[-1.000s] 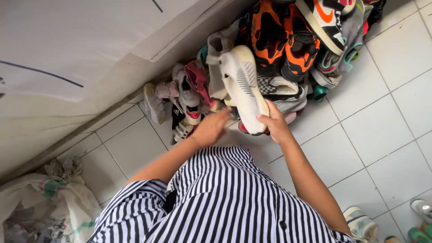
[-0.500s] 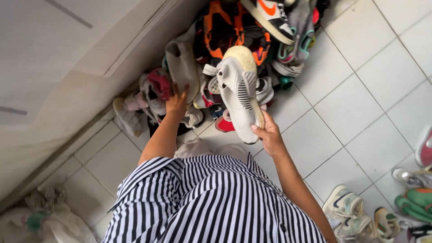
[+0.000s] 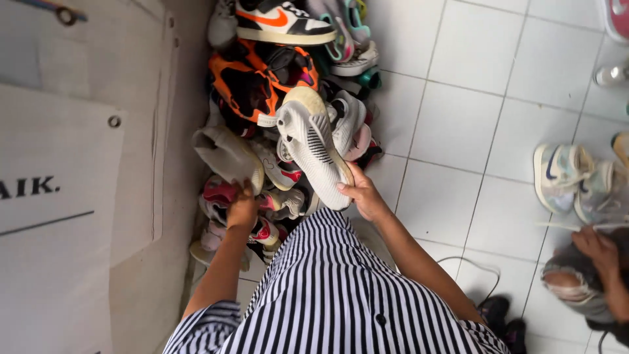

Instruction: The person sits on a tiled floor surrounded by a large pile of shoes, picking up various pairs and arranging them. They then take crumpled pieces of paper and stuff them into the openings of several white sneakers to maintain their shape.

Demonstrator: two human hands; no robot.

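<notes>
One shoe pile (image 3: 288, 98), two loose pale sneakers (image 3: 576, 180), three hands.

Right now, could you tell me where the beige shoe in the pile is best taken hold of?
Probably at its near end, from the near left. The beige shoe lies on top of the pile with that end toward the left hand, whose fingers already touch it. Its far end is wedged against the orange shoe, and the right hand holds the white shoe beside it.

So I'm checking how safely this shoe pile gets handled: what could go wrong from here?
The right hand grips the white sneaker only at its heel end, so it might slip. The left hand tugs a beige shoe from the heap, which could topple the stacked orange shoe. A loose cord on the tiles could snag a foot.
</notes>
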